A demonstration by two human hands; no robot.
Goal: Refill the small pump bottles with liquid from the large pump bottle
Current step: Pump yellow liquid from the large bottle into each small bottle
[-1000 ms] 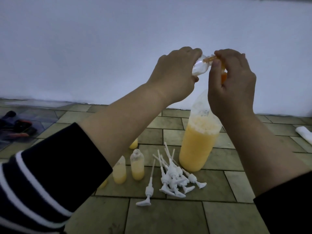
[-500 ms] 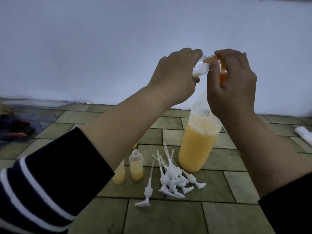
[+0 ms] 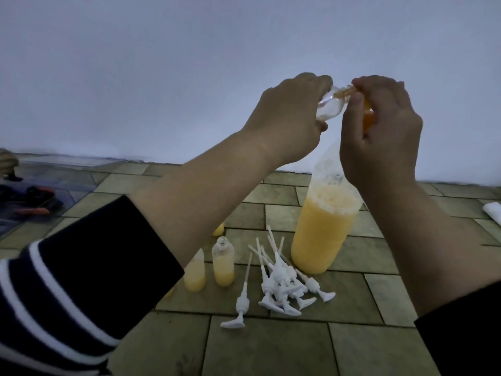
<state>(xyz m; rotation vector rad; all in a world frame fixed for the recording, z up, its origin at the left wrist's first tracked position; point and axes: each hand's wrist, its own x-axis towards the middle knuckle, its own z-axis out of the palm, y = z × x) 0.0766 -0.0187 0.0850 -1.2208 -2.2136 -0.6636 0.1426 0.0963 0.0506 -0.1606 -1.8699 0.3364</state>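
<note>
A large clear bottle, about half full of orange-yellow liquid, stands on the tiled floor. My right hand grips its orange pump head from above. My left hand holds a small clear bottle tilted, its neck against the pump spout. It looks nearly empty. On the floor stand two small open bottles, partly filled with the same liquid. My left arm partly hides more of them. A pile of white pump tops lies beside the large bottle, with one pump top apart from it.
A pale wall runs close behind the large bottle. At the far left a clear tray holds dark and red tools. A white object lies at the right edge. Bare tiles stretch in front of the pump tops.
Both hands stay at the pump head with the small bottle against the spout. Only the view has drifted a little.
</note>
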